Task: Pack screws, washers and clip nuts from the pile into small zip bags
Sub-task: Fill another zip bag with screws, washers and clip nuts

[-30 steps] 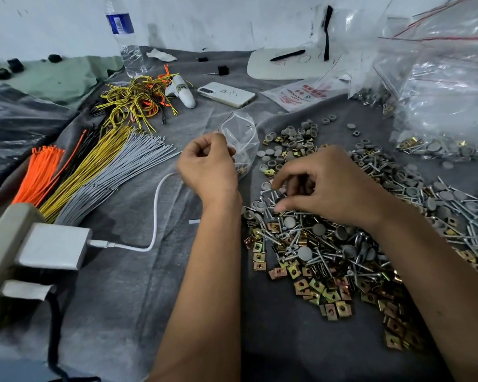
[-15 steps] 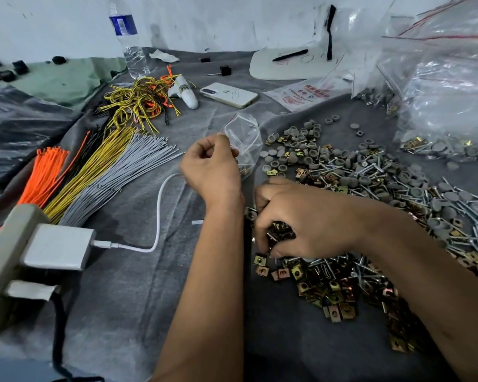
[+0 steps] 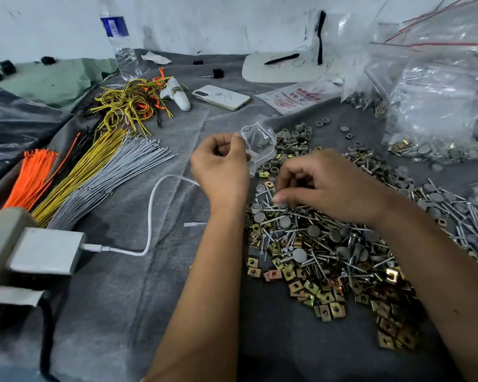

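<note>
A broad pile of screws (image 3: 315,249), grey washers (image 3: 287,150) and gold clip nuts (image 3: 329,296) covers the grey cloth at centre right. My left hand (image 3: 221,166) pinches the mouth of a small clear zip bag (image 3: 260,144), which holds a few parts and hangs just above the pile's far left edge. My right hand (image 3: 323,186) hovers over the pile with curled fingers, its thumb and fingertips pinching at small pieces; what they hold is hidden.
Bundles of orange, yellow and grey wires (image 3: 94,172) lie to the left, beside a white charger (image 3: 47,252) with its cable. A phone (image 3: 221,97), a water bottle (image 3: 119,40) and large plastic bags (image 3: 442,86) of parts sit at the back and right.
My right hand came up from the clip nuts near the pile's front edge and moved back toward the bag. The left hand and bag stayed nearly still.
</note>
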Demonstrator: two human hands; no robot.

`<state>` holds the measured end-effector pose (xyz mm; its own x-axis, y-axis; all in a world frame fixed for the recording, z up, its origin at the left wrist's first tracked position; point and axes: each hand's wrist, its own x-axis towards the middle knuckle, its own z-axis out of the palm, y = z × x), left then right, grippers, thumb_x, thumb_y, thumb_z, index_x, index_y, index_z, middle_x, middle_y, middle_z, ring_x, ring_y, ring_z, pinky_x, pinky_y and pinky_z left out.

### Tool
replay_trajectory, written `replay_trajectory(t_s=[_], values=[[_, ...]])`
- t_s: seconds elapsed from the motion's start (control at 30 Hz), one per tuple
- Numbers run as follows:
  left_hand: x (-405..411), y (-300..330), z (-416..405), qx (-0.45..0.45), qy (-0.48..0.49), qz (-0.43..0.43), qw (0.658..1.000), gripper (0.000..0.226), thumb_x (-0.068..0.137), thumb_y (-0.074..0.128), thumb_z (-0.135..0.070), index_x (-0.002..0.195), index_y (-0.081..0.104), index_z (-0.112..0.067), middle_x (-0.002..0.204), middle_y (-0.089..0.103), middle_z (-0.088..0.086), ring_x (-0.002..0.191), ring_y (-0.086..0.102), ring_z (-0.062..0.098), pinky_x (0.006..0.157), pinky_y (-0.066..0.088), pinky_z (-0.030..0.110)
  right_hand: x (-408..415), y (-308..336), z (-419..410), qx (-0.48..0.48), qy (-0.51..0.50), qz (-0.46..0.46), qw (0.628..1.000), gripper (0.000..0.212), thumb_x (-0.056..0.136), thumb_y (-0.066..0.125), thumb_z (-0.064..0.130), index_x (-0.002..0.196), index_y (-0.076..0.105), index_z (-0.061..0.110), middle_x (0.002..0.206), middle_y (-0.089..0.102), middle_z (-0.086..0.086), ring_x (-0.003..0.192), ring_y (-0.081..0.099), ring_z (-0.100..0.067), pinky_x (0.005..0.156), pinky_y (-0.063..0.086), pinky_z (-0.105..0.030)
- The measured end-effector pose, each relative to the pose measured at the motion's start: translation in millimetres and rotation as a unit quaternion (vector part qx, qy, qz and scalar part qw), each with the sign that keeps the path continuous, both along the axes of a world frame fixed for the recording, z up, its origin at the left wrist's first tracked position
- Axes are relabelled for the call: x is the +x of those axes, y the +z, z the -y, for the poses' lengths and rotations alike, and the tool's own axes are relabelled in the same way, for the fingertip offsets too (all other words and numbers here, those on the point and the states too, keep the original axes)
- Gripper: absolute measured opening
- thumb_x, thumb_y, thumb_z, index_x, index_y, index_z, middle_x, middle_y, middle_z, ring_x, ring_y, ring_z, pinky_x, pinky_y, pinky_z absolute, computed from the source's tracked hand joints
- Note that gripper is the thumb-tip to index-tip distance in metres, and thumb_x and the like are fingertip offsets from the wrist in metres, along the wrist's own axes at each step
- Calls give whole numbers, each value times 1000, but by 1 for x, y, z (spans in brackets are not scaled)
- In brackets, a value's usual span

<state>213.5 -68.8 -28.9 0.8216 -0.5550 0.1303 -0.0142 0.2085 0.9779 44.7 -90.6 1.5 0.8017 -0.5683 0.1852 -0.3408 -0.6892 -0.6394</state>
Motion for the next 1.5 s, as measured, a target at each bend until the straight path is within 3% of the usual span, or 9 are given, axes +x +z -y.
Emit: replay_trajectory(t_s=[0.2, 0.3, 0.43, 0.63, 0.8, 0.9, 1.0, 1.3, 1.5], values=[[-2, -1, 0, 12, -9, 11, 1000, 18, 91, 71, -11, 74, 68, -15, 60, 66, 3, 52, 59, 12, 53, 46, 25, -7, -7, 6, -69, -40, -33, 996, 13, 90, 76, 27, 84, 66, 32, 74, 64, 17, 71, 63, 2, 62, 42, -7], [-2, -1, 0, 10, -11, 2, 1000, 17, 91, 70, -9, 75, 69, -13, 58, 65, 1, 49, 58, 9, 52, 45, 23, -5, -5, 6, -124, -53, -55, 989, 19, 87, 80, 18, 100, 73, 28, 88, 64, 17, 77, 58, 8, 68, 39, -4], [-2, -1, 0, 7, -10, -2, 1000, 14, 92, 69, -8, 78, 70, -9, 60, 65, 3, 48, 57, 7, 51, 44, 21, -2, 7, -9, -35, 50, -94, 994, 24, 82, 84, 23, 95, 71, 39, 79, 65, 19, 74, 64, 3, 64, 48, -11], [-2, 0, -1, 10, -8, -4, 1000, 14, 93, 69, -9, 79, 69, -7, 59, 65, 3, 48, 57, 6, 52, 45, 20, 15, 17, -32, 0, 144, -259, 955, 26, 84, 82, 35, 105, 74, 47, 88, 58, 10, 84, 59, -7, 79, 52, -34], [-2, 0, -3, 14, -11, -1, 1000, 14, 93, 69, -9, 79, 69, -8, 62, 66, 5, 49, 58, 7, 55, 46, 24, 20, 17, -40, -65, 149, -320, 934, 13, 82, 81, 38, 93, 73, 38, 84, 51, 23, 86, 53, 1, 66, 35, -18], [-1, 0, -3, 15, -10, 0, 1000, 13, 94, 69, -9, 81, 70, -8, 63, 66, 6, 49, 58, 7, 54, 46, 23, 19, 16, -40, -73, 163, -326, 928, 10, 83, 81, 36, 89, 73, 35, 82, 50, 24, 84, 50, 4, 66, 31, -16], [-1, 0, -2, 12, -11, -5, 1000, 11, 94, 69, -8, 84, 70, -4, 63, 65, 7, 49, 57, 6, 52, 46, 21, 17, 16, -38, -49, 163, -307, 936, 7, 86, 78, 31, 84, 72, 31, 85, 59, 20, 85, 55, 3, 71, 40, -18], [-1, -3, -1, 14, -15, 0, 1000, 10, 93, 69, -9, 84, 71, -5, 62, 65, 5, 51, 57, 9, 53, 46, 24, 1, 14, -11, -74, 23, -144, 987, 18, 88, 78, 26, 84, 63, 33, 85, 63, 18, 80, 59, 6, 67, 40, -10], [-16, -4, -1, 28, -59, 107, 992, 15, 91, 71, -13, 76, 70, -16, 65, 68, 1, 57, 62, 14, 56, 51, 29, -31, 31, -2, 10, 36, -183, 982, 16, 80, 85, 34, 87, 71, 37, 82, 70, 18, 77, 66, 0, 68, 54, -20]])
